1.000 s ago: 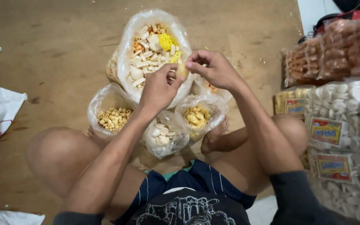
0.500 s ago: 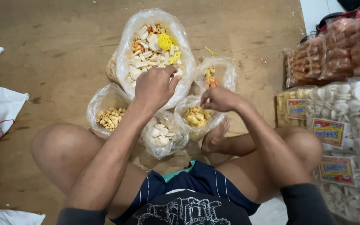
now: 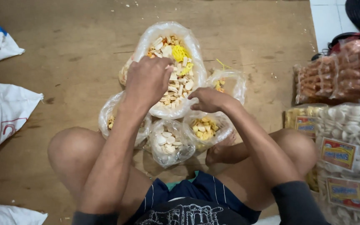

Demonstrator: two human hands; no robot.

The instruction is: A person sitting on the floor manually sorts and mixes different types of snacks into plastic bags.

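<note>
While the person sits cross-legged on the wooden floor (image 3: 63, 41), the left hand (image 3: 147, 81) is curled over the near edge of the big clear bag (image 3: 194, 52) of mixed crackers, fingers bunched and dipping among the pieces; whether they pinch one I cannot tell. Right hand (image 3: 208, 99) rests knuckles-up at the big bag's lower right rim, fingers loosely bent, touching the plastic; nothing visible in its grip. Big bag lies mouth-open, long axis running away from the person. Smaller bags ring its near side: yellow pieces (image 3: 204, 128), white rounds (image 3: 166, 142). Sealed cracker packs (image 3: 346, 137) stacked at right; white sacks (image 3: 1, 112) at left.
</note>
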